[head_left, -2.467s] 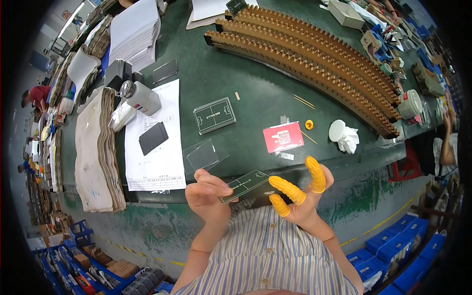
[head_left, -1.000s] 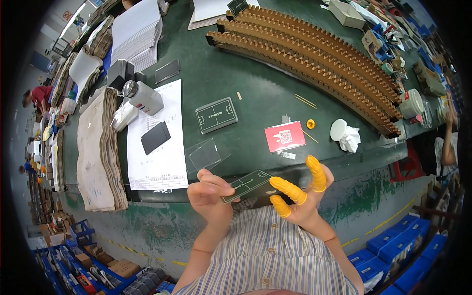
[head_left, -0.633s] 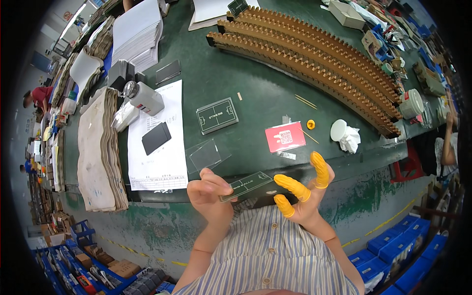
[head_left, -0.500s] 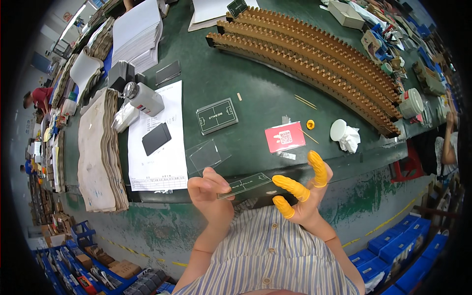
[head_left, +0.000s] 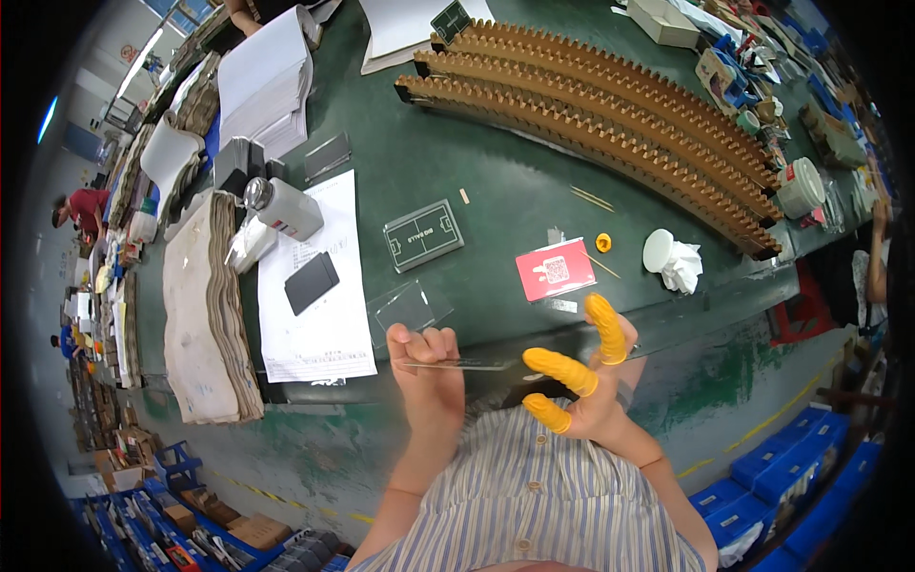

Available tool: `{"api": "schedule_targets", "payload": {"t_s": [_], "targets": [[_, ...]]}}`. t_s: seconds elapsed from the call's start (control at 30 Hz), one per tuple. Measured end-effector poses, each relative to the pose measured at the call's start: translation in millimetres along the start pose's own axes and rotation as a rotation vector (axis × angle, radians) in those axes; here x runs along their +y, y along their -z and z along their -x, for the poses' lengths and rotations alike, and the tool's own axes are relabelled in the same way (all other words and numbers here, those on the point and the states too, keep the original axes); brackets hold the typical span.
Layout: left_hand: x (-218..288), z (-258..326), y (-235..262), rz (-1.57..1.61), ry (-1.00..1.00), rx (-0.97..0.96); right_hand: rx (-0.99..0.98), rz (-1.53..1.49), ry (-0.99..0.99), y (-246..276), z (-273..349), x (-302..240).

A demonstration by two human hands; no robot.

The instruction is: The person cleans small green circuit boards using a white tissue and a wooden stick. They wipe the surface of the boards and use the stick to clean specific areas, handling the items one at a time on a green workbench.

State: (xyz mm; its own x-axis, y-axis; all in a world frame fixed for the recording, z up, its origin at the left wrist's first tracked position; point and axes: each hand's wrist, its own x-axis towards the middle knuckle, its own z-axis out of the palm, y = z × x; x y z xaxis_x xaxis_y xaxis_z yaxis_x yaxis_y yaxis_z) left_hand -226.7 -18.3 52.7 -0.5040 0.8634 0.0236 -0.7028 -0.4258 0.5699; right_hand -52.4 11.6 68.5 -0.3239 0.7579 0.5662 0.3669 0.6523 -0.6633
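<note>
My left hand (head_left: 426, 377), bare-fingered, grips one end of a thin flat card (head_left: 477, 365) between thumb and curled fingers. The card now appears almost edge-on, so its face is hidden. Yellow finger cots cover several fingers of my right hand (head_left: 591, 386); these are spread, with the nearest fingertip close to the card's free end and apparently just apart from it. Beyond my left hand lie a clear plastic sleeve (head_left: 410, 307) and a neat stack of dark green cards with white line markings (head_left: 423, 235). A red card with a square code (head_left: 555, 269) sits beyond my right hand.
Long wooden slotted racks (head_left: 591, 129) curve across the back right, a green card (head_left: 451, 21) at their left end. Nearby are a rolled yellow cot (head_left: 603, 242), thin sticks (head_left: 593, 198) and crumpled tissue (head_left: 680, 267). Left: grey bottle (head_left: 291, 212), black cards (head_left: 312, 283), printed sheet (head_left: 324, 334), worn boards (head_left: 205, 315).
The held card has tilted from showing its green face to nearly edge-on. My left hand has turned more upright and moved slightly right; the right hand remains spread beside it.
</note>
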Motion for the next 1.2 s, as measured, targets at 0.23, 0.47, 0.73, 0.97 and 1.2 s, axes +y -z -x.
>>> {"api": "schedule_targets", "payload": {"t_s": [0.23,0.47,0.73,0.97,1.2], "targets": [[-2.7,-7.9,4.0,0.557,0.326,0.044,0.006,-0.076,-0.040,4.2,-4.1,-6.4],[-5.1,-7.2,8.2,0.680,0.415,0.066,-0.096,-0.010,0.060,0.3,-15.0,-16.4],[-8.1,-3.9,8.7,0.675,0.425,0.063,-0.022,-0.087,0.033,-14.9,-24.3,-22.8],[-15.7,2.5,-2.2,0.664,0.410,0.021,-0.101,-0.477,-0.129,-16.0,-25.8,-27.0],[-24.7,3.5,13.0,0.180,0.260,-0.081,-0.091,-0.374,-0.094,-10.0,-24.4,-21.5]]}}
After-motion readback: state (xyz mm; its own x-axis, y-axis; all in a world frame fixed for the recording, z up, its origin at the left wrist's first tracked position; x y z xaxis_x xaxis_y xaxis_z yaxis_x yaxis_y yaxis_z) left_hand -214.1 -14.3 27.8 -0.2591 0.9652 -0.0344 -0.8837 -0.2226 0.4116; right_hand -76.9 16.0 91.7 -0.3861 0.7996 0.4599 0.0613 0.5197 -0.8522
